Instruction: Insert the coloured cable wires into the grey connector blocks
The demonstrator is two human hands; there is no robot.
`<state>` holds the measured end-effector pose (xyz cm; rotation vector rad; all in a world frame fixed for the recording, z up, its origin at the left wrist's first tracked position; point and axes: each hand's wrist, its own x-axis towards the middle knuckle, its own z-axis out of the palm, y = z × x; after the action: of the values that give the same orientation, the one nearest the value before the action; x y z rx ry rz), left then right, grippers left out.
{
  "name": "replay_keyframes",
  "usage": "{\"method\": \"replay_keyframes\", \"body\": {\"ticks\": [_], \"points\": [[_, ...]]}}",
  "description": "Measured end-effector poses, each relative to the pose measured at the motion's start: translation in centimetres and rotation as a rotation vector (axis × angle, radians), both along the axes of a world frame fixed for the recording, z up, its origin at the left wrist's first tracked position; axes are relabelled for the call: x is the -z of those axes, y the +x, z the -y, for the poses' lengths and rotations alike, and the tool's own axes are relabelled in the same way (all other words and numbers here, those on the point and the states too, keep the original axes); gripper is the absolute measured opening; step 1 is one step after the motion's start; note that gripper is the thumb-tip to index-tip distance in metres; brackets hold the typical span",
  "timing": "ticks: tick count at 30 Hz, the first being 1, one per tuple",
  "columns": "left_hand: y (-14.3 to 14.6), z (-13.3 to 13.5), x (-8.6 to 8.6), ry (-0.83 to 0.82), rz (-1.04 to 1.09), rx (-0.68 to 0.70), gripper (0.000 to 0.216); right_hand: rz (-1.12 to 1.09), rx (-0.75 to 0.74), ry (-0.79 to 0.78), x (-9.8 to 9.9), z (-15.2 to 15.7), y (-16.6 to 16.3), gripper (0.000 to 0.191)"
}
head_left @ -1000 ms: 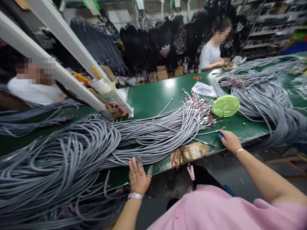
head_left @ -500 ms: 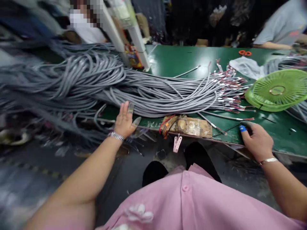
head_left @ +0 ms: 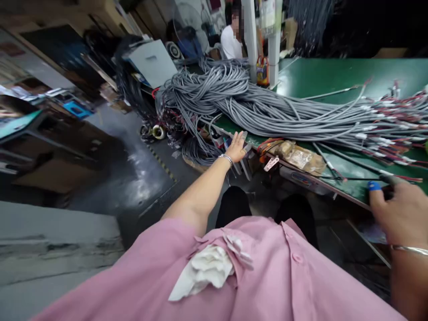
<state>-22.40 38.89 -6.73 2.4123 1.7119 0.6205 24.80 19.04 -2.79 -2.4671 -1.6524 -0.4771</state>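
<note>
My left hand (head_left: 236, 147) is stretched out at the table's front edge with its fingers apart and nothing in it. Just beyond its fingertips lies a thick bundle of grey cables (head_left: 287, 113); whether they touch, I cannot tell. At the right, my right hand (head_left: 397, 203) rests at the table edge, its thumb wrapped in blue tape and its fingers curled. Something dark shows between thumb and fingers, too hidden to name. A thin black cord runs toward this hand from a taped wooden block (head_left: 302, 158). The cables' stripped ends (head_left: 384, 120) show white sleeves and red wires.
The green table (head_left: 334, 73) carries the cables and a white post (head_left: 274, 49). A pink clothespin (head_left: 271, 163) hangs at the front edge. A grey box (head_left: 153, 62) stands at the far left end. Another person (head_left: 231, 42) sits behind. Coiled cables (head_left: 200, 151) lie below the table.
The view has swung left, so the table and cables appear further right, and the floor on the left shows. The green fan has nearly left the picture. Both hands stay near the table edge.
</note>
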Motion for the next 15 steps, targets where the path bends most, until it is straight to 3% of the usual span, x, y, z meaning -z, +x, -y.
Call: {"method": "replay_keyframes", "body": {"ticks": [9,15], "points": [[0.6,0.6,-0.2,-0.001,0.072,-0.005,0.072,-0.013,-0.139,0.174,-0.9,0.7,0.0,0.040],[0.8,2.6,-1.8,-0.025,0.279,0.007,0.075,-0.102,-0.207,0.227,0.2,0.6,1.1,0.028]]}}
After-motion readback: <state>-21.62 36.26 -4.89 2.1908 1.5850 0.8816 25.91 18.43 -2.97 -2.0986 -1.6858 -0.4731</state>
